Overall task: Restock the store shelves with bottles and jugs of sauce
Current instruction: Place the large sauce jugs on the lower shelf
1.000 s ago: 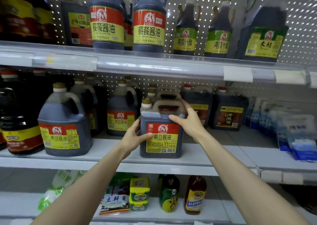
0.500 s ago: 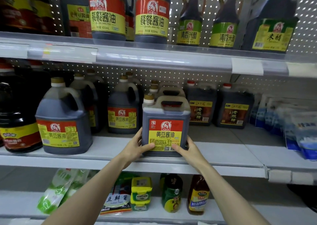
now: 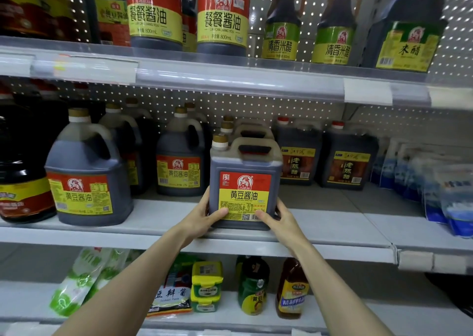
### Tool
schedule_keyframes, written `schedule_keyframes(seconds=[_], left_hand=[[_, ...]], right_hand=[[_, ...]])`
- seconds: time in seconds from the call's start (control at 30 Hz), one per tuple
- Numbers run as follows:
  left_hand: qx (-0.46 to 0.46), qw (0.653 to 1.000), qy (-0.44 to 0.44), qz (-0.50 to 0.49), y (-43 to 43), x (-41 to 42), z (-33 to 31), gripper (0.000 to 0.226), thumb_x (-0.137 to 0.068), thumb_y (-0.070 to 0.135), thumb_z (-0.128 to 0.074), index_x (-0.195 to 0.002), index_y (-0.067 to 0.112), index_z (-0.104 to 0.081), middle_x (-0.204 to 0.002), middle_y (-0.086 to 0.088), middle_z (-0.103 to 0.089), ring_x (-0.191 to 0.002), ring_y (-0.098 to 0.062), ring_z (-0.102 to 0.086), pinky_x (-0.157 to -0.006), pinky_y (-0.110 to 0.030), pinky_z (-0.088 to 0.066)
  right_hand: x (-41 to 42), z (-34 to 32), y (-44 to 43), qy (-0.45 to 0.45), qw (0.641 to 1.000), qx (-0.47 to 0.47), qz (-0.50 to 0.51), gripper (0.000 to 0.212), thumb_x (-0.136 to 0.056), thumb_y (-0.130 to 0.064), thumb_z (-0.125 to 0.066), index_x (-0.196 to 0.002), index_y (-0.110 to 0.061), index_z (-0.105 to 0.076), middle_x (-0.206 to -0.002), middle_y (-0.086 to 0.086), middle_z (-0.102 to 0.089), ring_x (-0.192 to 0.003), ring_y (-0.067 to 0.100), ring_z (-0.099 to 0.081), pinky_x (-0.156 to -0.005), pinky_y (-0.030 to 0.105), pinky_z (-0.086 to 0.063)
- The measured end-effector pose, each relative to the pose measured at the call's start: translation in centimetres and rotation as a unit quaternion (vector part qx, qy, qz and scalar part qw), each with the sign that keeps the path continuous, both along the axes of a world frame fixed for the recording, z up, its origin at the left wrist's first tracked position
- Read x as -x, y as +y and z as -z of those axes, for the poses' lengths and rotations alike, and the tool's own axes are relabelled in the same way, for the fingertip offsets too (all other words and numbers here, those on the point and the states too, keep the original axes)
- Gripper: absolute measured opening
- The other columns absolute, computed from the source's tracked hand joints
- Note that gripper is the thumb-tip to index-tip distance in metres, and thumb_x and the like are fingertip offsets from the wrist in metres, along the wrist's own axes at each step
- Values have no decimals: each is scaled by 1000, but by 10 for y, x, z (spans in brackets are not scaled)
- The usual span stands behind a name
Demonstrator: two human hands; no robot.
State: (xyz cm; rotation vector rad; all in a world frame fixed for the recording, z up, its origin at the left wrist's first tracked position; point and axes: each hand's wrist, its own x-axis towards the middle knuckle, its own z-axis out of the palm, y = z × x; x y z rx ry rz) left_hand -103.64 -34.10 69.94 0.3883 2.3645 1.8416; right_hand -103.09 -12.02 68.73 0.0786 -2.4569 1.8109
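Both hands grasp the square sauce jug [image 3: 245, 166] low down: the left hand [image 3: 202, 219] clasps its left bottom corner, the right hand [image 3: 281, 219] its right, thumbs on the label. The jug sits upright on the middle shelf [image 3: 332, 223]. Matching jugs [image 3: 252, 131] line up behind it, and 2 red-capped jugs [image 3: 298, 161] stand to its right.

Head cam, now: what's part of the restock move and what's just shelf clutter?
In play: square soy sauce jug, left hand and right hand gripping its lower corners, middle shelf under it.
Bystanders: round soy sauce jug at left, two vinegar jugs, blue pouches, green packets below.
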Motion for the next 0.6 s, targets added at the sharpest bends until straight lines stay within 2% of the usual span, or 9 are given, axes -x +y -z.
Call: schedule_keyframes(seconds=[0.17, 0.3, 0.37, 0.47, 0.6], left_hand=[[-15, 1000, 6, 6, 6, 0, 1, 68, -94, 21, -57, -149, 34, -18, -130, 11, -54, -109, 6, -53, -80, -9, -48], [-28, 1000, -6, 4, 2, 1, 8, 72, -91, 20, -62, -148, 36, -21, -131, 11, -57, -114, 0, -56, -86, -16, -50], [-27, 999, -20, -2, 0, 3, 10, 72, -89, 20, -65, -148, 31, -26, -129, 8, -59, -115, -6, -57, -88, -22, -52], [-25, 999, -27, -11, 0, 4, 10, 68, -89, 18, -65, -147, 26, -31, -127, 5, -61, -113, -6, -58, -84, -19, -52], [-30, 999, -27, -9, 2, 1, 7, 63, -91, 15, -62, -144, 29, -33, -124, 8, -60, -107, 0, -57, -73, -12, -50]], right_hand=[[-1, 0, 2, 6, 1000, 9, 6, 64, -88, -31, -68, -145, -29, -39, -125, -10, -57, -123, 14, -48, -107, 35, -40], [0, 0, 3, -1, 1000, 1, 0, 64, -87, -34, -69, -144, -28, -39, -126, -9, -57, -123, 14, -49, -108, 37, -39], [0, 1, 3, -8, 1000, -8, -5, 62, -87, -34, -69, -142, -26, -42, -125, -9, -59, -123, 15, -51, -106, 33, -40], [-1, -1, 3, -12, 1000, -22, -8, 61, -86, -36, -70, -140, -25, -44, -124, -9, -58, -116, 10, -51, -99, 25, -39], [-1, -2, 5, -8, 1000, -27, -5, 61, -86, -36, -70, -140, -27, -44, -119, -11, -57, -115, 9, -49, -101, 28, -39]])
